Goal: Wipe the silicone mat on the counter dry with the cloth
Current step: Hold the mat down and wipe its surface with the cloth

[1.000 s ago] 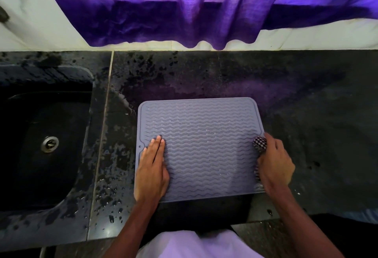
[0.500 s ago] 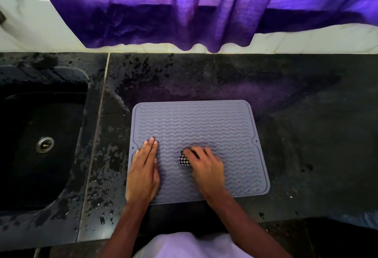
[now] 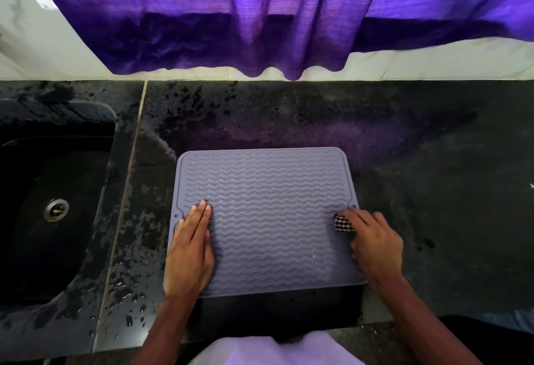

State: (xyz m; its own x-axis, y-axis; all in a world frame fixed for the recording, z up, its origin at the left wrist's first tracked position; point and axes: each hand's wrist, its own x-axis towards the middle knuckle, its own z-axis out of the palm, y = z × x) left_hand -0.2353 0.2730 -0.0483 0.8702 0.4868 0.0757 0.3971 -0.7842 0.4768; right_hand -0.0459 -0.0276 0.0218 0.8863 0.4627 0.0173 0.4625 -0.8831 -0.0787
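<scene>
Grey rectangular wave-ribbed silicone mat [image 3: 268, 220] lies flat on the wet black stone counter [image 3: 433, 179], right of the dark sink [image 3: 57, 205]. Left hand [image 3: 192, 249] flat on the mat's left side, fingers straight — pressing down. Right hand [image 3: 375, 243] curls round a small black-and-white checked cloth [image 3: 343, 222] at the mat's right edge.

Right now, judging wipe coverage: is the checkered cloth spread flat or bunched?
Bunched: only a small black-and-white checkered cloth wad shows under the right hand's fingers on the grey silicone mat.
</scene>
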